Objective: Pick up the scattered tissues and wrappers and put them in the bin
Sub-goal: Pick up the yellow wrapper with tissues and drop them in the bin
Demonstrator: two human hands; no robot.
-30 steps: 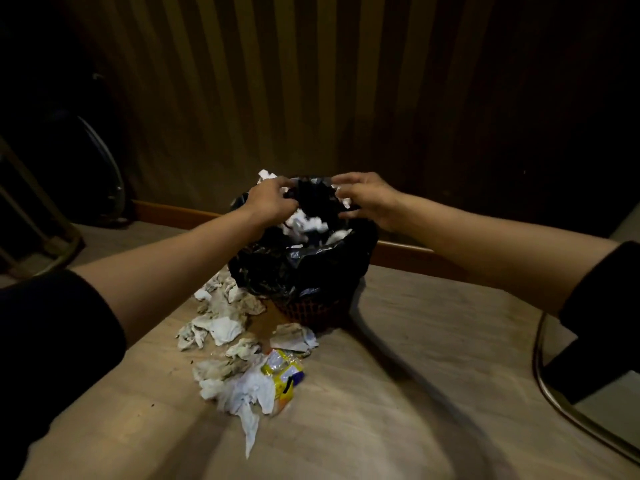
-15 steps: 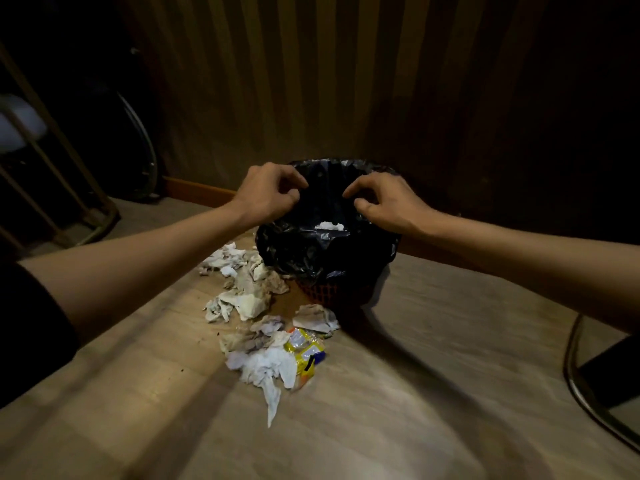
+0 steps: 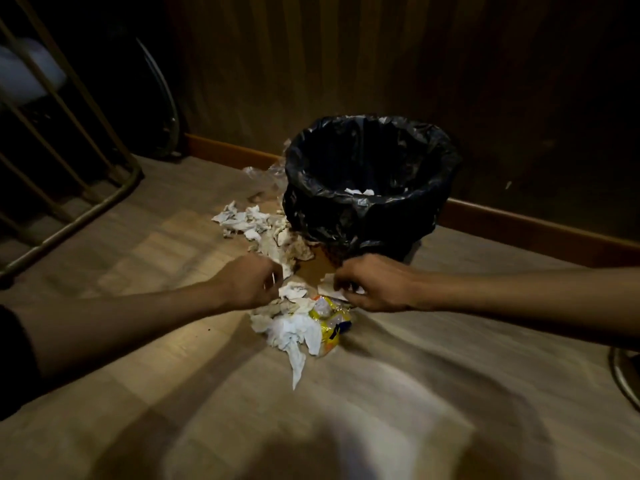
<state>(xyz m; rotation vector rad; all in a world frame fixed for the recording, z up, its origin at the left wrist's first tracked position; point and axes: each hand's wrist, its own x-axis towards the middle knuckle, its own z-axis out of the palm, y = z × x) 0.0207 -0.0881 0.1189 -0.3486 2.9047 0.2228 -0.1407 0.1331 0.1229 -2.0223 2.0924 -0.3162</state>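
A bin [image 3: 372, 220] lined with a black plastic bag stands on the wooden floor against the wall, with white tissue showing inside. Several crumpled white tissues [image 3: 254, 225] lie scattered to its left and front. A bigger white tissue [image 3: 294, 336] lies beside a yellow wrapper [image 3: 332, 322]. My left hand [image 3: 247, 282] is low over the pile, fingers curled at a tissue [image 3: 292, 292]. My right hand [image 3: 372, 285] is down at the pile's right side, its fingers closed on a white tissue [image 3: 329, 289].
A metal rail frame [image 3: 69, 188] stands at the left. A clear plastic scrap [image 3: 263, 173] lies behind the bin by the skirting board. A curved metal chair base [image 3: 623, 372] shows at the right edge. The wooden floor [image 3: 450, 393] stretches in front.
Both hands left the bin's rim and dropped to the tissue pile on the floor in front of it. The view shifted, showing the bin's open mouth.
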